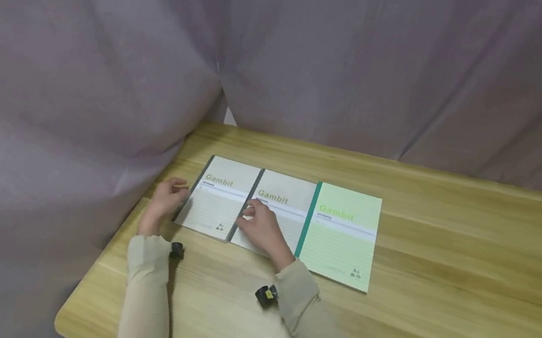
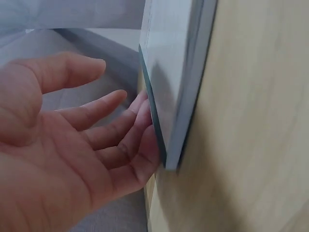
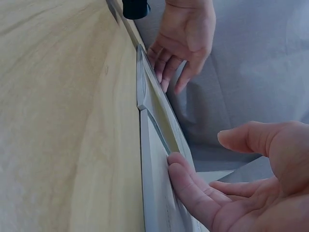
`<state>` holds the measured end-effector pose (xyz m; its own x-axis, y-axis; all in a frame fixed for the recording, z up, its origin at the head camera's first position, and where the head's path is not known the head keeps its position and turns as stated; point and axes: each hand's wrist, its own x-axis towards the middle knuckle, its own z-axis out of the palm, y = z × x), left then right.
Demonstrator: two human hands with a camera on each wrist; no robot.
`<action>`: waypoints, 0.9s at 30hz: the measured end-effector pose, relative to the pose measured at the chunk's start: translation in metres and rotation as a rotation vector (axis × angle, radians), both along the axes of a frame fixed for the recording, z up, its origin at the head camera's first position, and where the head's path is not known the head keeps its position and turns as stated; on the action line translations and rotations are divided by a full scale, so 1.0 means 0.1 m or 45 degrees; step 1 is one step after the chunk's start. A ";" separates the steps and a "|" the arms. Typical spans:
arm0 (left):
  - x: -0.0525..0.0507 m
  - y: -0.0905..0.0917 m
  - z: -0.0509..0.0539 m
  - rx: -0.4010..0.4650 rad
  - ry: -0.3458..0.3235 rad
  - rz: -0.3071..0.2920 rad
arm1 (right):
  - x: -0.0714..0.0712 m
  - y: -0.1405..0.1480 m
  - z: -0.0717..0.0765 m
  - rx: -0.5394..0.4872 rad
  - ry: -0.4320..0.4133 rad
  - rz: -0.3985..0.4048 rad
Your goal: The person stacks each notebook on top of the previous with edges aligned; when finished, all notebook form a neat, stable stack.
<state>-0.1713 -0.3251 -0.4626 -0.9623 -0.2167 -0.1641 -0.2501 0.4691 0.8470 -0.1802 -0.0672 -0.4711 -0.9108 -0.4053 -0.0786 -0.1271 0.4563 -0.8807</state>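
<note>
Three notebooks marked "Gambit" lie side by side: a white notebook with a dark spine (image 1: 215,207) on the left, a similar white notebook (image 1: 289,189) in the middle and a green notebook (image 1: 340,249) on the right. My left hand (image 1: 166,203) is at the spine side of the left notebook; in the left wrist view its lower fingertips (image 2: 149,145) touch that edge, thumb raised apart. My right hand (image 1: 264,229) is over the middle notebook, partly covering it. In the right wrist view its fingertips (image 3: 178,169) rest near the seam between the two white notebooks, thumb lifted away.
The notebooks lie on a wooden table (image 1: 448,248), whose left edge runs close beside my left arm. Grey curtains (image 1: 345,57) hang behind and to the left. A small black camera (image 1: 265,295) sits at the right wrist, another (image 1: 177,249) at the left.
</note>
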 end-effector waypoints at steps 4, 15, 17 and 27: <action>0.03 -0.04 0.00 -0.051 -0.007 -0.018 | 0.04 -0.03 0.03 -0.020 -0.031 0.030; 0.06 -0.08 0.01 -0.169 0.008 -0.056 | 0.12 -0.12 0.06 -0.088 -0.102 0.107; 0.06 -0.08 0.00 -0.151 0.000 -0.057 | 0.13 -0.12 0.06 -0.090 -0.107 0.121; 0.07 -0.04 0.02 0.055 -0.042 0.014 | 0.15 -0.13 0.06 -0.096 -0.132 0.165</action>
<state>-0.1643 -0.3291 -0.4609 -0.9539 -0.2190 -0.2054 -0.2833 0.4297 0.8574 -0.1656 -0.0800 -0.4654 -0.8392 -0.5270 -0.1341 -0.0874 0.3741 -0.9232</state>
